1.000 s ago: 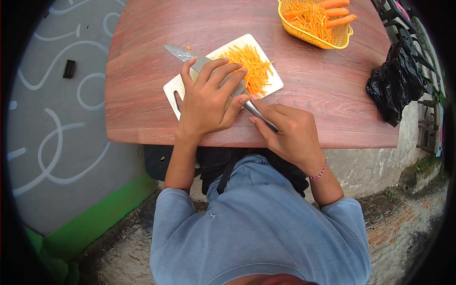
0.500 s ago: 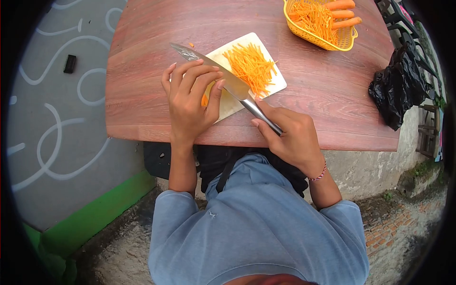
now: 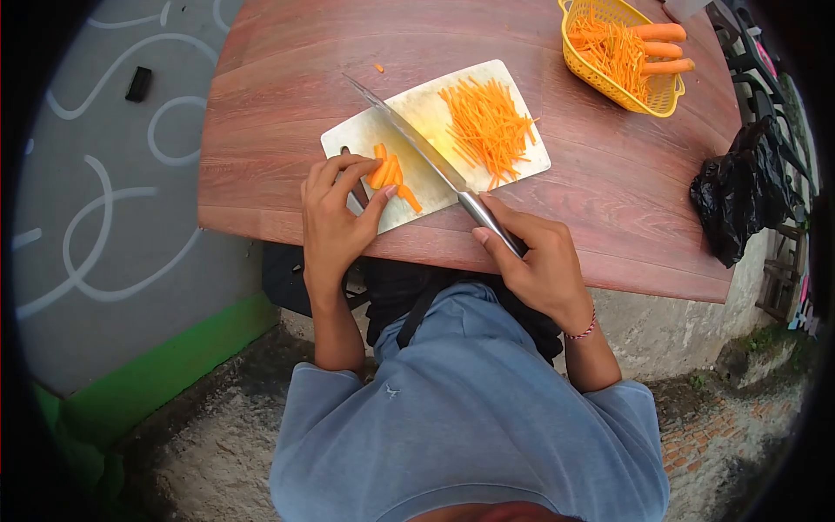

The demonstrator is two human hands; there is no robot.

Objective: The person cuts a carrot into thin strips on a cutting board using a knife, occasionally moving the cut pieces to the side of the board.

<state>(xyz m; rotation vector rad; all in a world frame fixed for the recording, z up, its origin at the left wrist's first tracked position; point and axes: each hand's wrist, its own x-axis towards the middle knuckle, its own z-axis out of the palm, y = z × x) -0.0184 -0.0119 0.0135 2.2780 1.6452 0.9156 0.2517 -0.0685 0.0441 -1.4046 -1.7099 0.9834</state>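
Shifting off the knife (image 3: 424, 150), the left hand (image 3: 337, 209) now closes thumb and fingertips narrowly on carrot slices (image 3: 393, 172) at the board (image 3: 426, 106)'s left, leaving the blade clear; the right hand (image 3: 544, 265) grips the handle. Carrot strips (image 3: 490, 126) lie right.

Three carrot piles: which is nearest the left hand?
The thick slices on the white board, by the left hand. Others are thin strips: one right of the knife, one in the yellow basket.

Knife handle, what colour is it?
The knife handle is shiny silver-grey, seen best in the head view.
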